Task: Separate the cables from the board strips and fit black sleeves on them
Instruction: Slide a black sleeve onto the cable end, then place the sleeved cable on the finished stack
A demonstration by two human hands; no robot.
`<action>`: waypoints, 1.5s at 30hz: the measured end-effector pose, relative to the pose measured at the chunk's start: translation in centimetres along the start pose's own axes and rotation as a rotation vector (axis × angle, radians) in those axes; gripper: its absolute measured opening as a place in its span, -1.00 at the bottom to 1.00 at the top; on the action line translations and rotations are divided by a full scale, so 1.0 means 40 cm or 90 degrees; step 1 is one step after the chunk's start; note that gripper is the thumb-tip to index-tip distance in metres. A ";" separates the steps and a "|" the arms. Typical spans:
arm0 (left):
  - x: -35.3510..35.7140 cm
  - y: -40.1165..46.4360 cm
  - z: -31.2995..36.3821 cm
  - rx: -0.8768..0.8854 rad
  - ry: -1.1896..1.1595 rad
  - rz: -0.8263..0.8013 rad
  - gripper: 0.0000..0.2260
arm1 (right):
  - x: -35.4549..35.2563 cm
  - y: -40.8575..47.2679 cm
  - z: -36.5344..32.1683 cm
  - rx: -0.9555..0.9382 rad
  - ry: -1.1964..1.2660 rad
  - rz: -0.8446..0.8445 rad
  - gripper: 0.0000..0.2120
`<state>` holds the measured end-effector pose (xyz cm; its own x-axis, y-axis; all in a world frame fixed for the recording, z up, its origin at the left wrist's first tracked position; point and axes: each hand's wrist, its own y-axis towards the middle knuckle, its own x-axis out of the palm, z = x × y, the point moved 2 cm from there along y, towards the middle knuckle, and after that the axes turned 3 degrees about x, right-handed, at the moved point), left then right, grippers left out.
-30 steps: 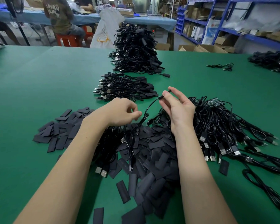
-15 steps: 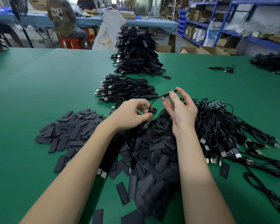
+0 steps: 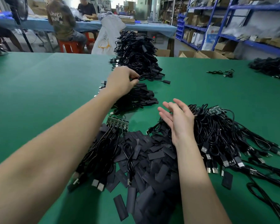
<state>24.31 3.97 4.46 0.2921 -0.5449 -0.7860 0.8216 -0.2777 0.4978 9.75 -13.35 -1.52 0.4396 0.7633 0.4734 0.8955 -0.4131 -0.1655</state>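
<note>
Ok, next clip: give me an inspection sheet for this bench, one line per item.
Surface: green table, one continuous mat.
Job's things: board strip with cables attached, left of centre; loose black sleeves heaped in front; sleeved cables in a low pile, taller stack behind.
Clutter: one stray cable lying alone far right.
Hands: left hand reaches over the low pile, pinching a cable; right hand open, holding nothing, above the unsleeved cables.
Cables: further heap at the right edge.
Surroundings: seated people at a blue table; blue shelving with boxes.
</note>
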 end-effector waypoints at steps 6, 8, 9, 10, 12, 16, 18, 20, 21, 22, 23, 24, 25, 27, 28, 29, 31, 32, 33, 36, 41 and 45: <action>0.059 0.014 -0.078 0.040 0.201 -0.134 -0.72 | -0.001 0.005 -0.002 0.005 -0.021 -0.008 -0.76; 0.065 0.011 -0.076 0.059 0.208 -0.118 -0.64 | 0.002 0.006 -0.001 0.006 -0.031 -0.013 -0.80; 0.063 0.004 -0.070 0.063 0.204 -0.111 -0.61 | 0.003 0.005 0.000 0.007 -0.037 -0.015 -0.81; 0.058 -0.005 -0.064 0.064 0.191 -0.100 -0.60 | 0.004 0.005 0.000 0.006 -0.042 -0.018 -0.82; 0.038 -0.032 -0.052 0.057 0.145 -0.063 -0.63 | 0.005 0.005 0.001 0.006 -0.050 -0.018 -0.84; -0.016 -0.117 -0.038 -0.045 0.014 -0.052 -0.82 | 0.004 0.007 -0.003 0.005 -0.062 -0.018 -0.86; -0.026 -0.176 -0.035 -0.097 0.003 -0.079 -0.81 | 0.006 0.006 -0.003 0.004 -0.072 -0.020 -0.87; -0.030 -0.237 -0.032 -0.116 0.006 -0.060 -0.81 | 0.012 0.003 -0.003 0.004 -0.084 -0.023 -0.88; -0.027 -0.260 -0.034 -0.125 0.009 -0.066 -0.81 | 0.014 0.001 -0.002 0.004 -0.091 -0.025 -0.88; -0.020 -0.276 -0.035 -0.134 0.019 -0.094 -0.79 | 0.016 0.001 -0.001 0.002 -0.098 -0.028 -0.88; -0.012 -0.287 -0.037 -0.145 0.037 -0.139 -0.75 | 0.018 0.000 -0.001 0.001 -0.107 -0.032 -0.89; -0.004 -0.296 -0.040 -0.156 0.055 -0.184 -0.70 | 0.019 -0.001 0.000 0.000 -0.115 -0.036 -0.89; 0.001 -0.301 -0.044 -0.166 0.062 -0.212 -0.66 | 0.021 -0.003 0.001 0.001 -0.125 -0.041 -0.89; 0.003 -0.306 -0.047 -0.180 0.046 -0.226 -0.69 | 0.027 -0.005 0.003 0.000 -0.162 -0.065 -0.89; 0.002 -0.306 -0.048 -0.183 0.024 -0.222 -0.76 | 0.029 -0.007 0.005 -0.001 -0.191 -0.079 -0.89; -0.001 -0.304 -0.048 -0.187 -0.010 -0.213 -0.85 | 0.033 -0.008 0.009 -0.004 -0.225 -0.094 -0.90; -0.015 -0.297 -0.045 -0.197 -0.095 -0.189 -0.91 | 0.044 -0.010 0.018 -0.011 -0.303 -0.131 -0.93; -0.023 -0.294 -0.043 -0.211 -0.169 -0.171 -0.91 | 0.051 -0.012 0.023 -0.012 -0.342 -0.151 -0.94; -0.031 -0.294 -0.037 -0.232 -0.275 -0.160 -0.90 | 0.058 -0.014 0.028 -0.008 -0.372 -0.174 -0.94; -0.047 -0.306 -0.013 -0.278 -0.568 -0.201 -0.89 | 0.080 -0.027 0.049 0.040 -0.383 -0.239 -0.88; -0.054 -0.312 -0.002 -0.323 -0.677 -0.283 -0.88 | 0.099 -0.036 0.063 0.115 -0.288 -0.246 -0.86; -0.035 -0.313 -0.001 -0.378 -0.750 -0.303 -0.90 | 0.096 -0.036 0.062 0.175 -0.225 -0.237 -0.87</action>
<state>13.61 8.25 -0.69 -0.4030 -0.9117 0.0796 0.8928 -0.4108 -0.1850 10.31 -8.57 -1.61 0.0461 0.9715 0.2327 0.9584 0.0226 -0.2845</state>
